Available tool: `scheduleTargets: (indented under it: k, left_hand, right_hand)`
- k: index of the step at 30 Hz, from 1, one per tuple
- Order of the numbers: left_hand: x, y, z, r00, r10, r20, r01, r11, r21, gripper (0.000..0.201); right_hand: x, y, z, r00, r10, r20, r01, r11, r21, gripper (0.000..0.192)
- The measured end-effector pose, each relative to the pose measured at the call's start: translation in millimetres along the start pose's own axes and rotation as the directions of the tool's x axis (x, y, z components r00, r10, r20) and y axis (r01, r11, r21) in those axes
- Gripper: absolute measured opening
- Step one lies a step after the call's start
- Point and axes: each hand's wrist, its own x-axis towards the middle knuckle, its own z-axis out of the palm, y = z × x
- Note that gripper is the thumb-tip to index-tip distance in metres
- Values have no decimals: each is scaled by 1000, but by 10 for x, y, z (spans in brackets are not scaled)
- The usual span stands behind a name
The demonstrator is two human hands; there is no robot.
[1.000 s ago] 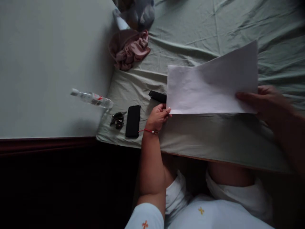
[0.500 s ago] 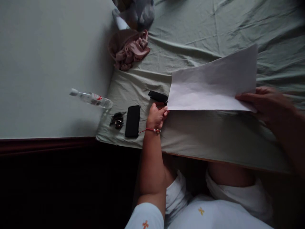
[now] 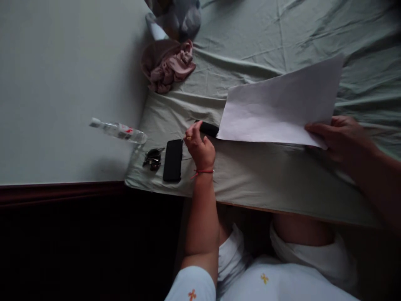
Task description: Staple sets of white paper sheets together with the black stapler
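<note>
A white sheet of paper [image 3: 278, 104] is held up at a slant above the bed, its right edge higher than its left. My right hand [image 3: 344, 133] grips it near the lower right corner, thumb on top. At the paper's left edge lies a black stapler [image 3: 209, 128], its right end partly hidden by the sheet. My left hand [image 3: 200, 146] is at the stapler's left end, fingers curved and thumb apart, not holding the paper. Whether the fingertips touch the stapler I cannot tell. A black phone [image 3: 173, 160] lies just left of this hand.
A green sheet covers the bed [image 3: 266, 175]. Left of the phone are dark folded glasses or keys [image 3: 153, 159], hard to make out. A clear plastic bottle [image 3: 120, 131] lies by the wall [image 3: 62, 83]. Crumpled pink cloth [image 3: 171, 67] and a plastic bag [image 3: 184, 21] sit farther back.
My left hand has let go of the paper's lower left corner and moved left to the stapler's far end. The paper has tilted slightly in my right hand.
</note>
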Motion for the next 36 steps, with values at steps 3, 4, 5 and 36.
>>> scheduleTargets:
  k: [3, 4, 5, 36]
  left_hand:
    - [14, -8, 13, 988, 112, 106, -110, 994, -25, 51]
    - [17, -18, 22, 985, 118, 124, -114, 993, -44, 51]
    - [18, -30, 30, 984, 119, 133, -112, 992, -61, 50]
    - [-24, -161, 98, 974, 200, 110, -203, 979, 23, 28]
  right_hand:
    - [-22, -9, 19, 1000, -17, -5, 17, 1000, 4, 19]
    - [-41, -22, 32, 1000, -26, 3, 26, 1000, 17, 17]
    - [-64, -36, 47, 999, -34, 13, 33, 999, 30, 15]
    - [36, 397, -116, 971, -229, 73, 230, 973, -2, 30]
